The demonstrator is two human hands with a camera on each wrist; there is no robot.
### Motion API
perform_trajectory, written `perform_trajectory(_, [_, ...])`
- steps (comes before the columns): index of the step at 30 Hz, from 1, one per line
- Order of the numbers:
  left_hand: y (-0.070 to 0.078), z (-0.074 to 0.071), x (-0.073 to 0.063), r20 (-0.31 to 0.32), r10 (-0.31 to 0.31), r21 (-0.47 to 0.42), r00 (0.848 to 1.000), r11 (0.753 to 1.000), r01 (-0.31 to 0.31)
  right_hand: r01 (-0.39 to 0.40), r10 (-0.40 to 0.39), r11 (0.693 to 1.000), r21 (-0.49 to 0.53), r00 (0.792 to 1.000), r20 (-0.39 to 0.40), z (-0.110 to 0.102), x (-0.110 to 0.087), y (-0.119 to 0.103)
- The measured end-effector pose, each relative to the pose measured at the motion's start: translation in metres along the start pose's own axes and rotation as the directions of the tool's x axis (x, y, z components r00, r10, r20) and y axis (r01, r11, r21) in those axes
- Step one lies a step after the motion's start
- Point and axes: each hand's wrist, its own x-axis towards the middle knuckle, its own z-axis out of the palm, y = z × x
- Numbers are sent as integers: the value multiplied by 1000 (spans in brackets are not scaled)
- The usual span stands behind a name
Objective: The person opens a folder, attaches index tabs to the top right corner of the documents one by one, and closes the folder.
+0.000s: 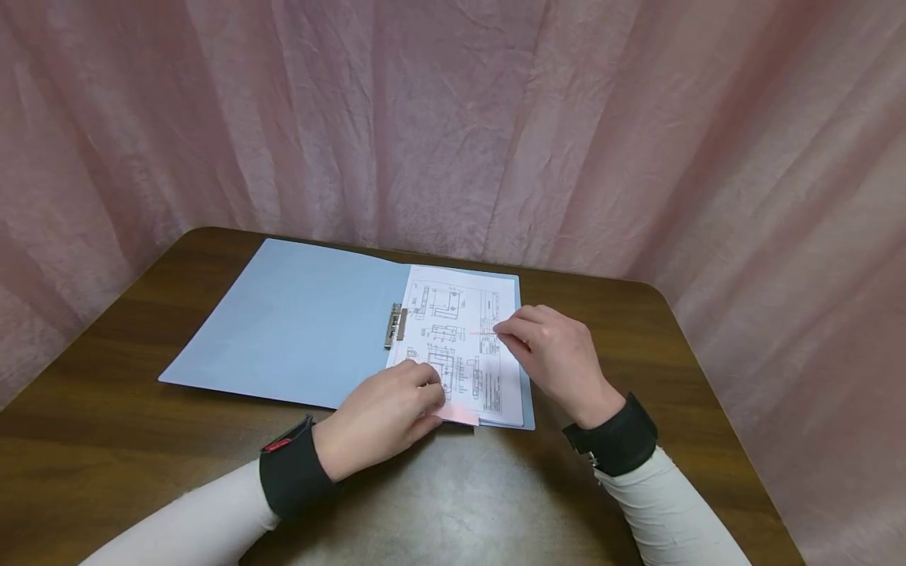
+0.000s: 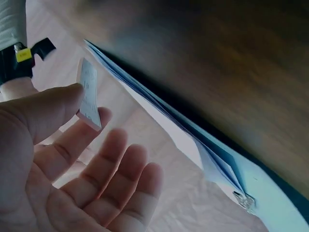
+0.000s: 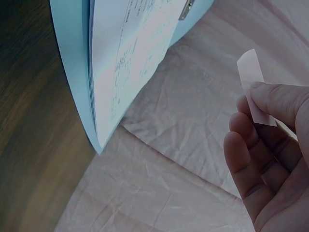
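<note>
Pink sticky slip is pinched between thumb and index finger of the right hand, above the right half of a printed technical drawing; the right wrist view shows it against the curtain, apart from the paper. The left hand grips a small pink sticky-note pad between thumb and index finger, over the lower edge of the same drawing (the left wrist view shows printing on the pad's underside). Its other fingers are spread a little and loosely bent, and the two hands are apart.

The drawing is the top sheet of a stack on the right side of a light blue folder, which lies open on the wood-grain table. A metal clip sits near the fold, at the stack's left edge. The folder's other cover spreads out flat to the left. Each wrist wears a black band, the left and the right, over white sleeves. Behind the table hangs a pink curtain in soft folds.
</note>
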Motion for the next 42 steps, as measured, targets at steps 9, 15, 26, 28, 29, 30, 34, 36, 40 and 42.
perform_trajectory(9, [9, 2, -8, 66, 31, -15, 997, 999, -30, -4, 4, 1000, -8, 1000, 5, 1, -1, -1])
perform_trajectory(15, [9, 3, -10, 93, 26, 3, 995, 1000, -26, -4, 4, 1000, -10, 1000, 12, 2, -2, 0])
perform_trajectory(26, [11, 5, -6, 118, 56, 81, 991, 995, -66, -9, 9, 1000, -2, 1000, 14, 3, -2, -1])
perform_trajectory(28, [11, 5, -6, 113, 58, 85, 992, 994, -68, -9, 9, 1000, 2, 1000, 16, 3, -2, -1])
perform_trajectory(29, [11, 5, -6, 113, 57, 84, 992, 994, -67, -10, 10, 1000, 3, 1000, 17, 3, -2, -1])
perform_trajectory(30, [11, 5, -6, 113, 56, 82, 992, 994, -65, -11, 11, 1000, 4, 1000, 18, 3, -2, -1])
perform_trajectory(34, [10, 5, -4, 128, 57, 74, 990, 995, -66, -17, 17, 1000, 2, 1000, 23, 4, -1, -1])
perform_trajectory(36, [8, 4, -2, 139, 55, 65, 989, 996, -65, -22, 22, 1000, 1, 999, 25, 4, -1, -1])
perform_trajectory(40, [2, 2, 5, 127, 31, 56, 991, 998, -38, -36, 36, 999, -2, 999, 35, 4, -1, -2])
perform_trajectory(42, [-2, 2, 10, 113, 3, 66, 994, 998, -10, -42, 42, 999, -2, 998, 40, 4, 0, -2])
